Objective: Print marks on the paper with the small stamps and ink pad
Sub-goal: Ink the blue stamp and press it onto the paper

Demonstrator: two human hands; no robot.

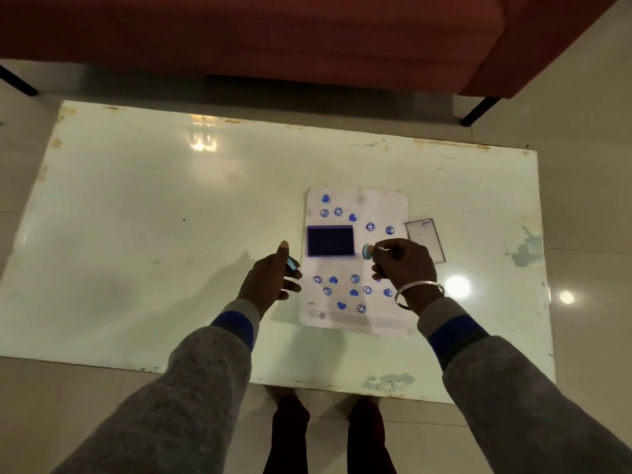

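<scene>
Both hands (270,278) with stamps (367,251) over paper (383,203).

A glossy white tabletop (143,206), chipped and rust-stained along its edges, stands on pale floor tiles (588,138); a red-brown sofa (273,35) on dark legs sits beyond, lamp glare reflecting

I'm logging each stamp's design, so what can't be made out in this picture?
- Head view: the stamp in the right hand shows only its round end; design too small.
- Left hand covers its stamp except one edge.
- Printed marks on the paper: details blurred.
</scene>
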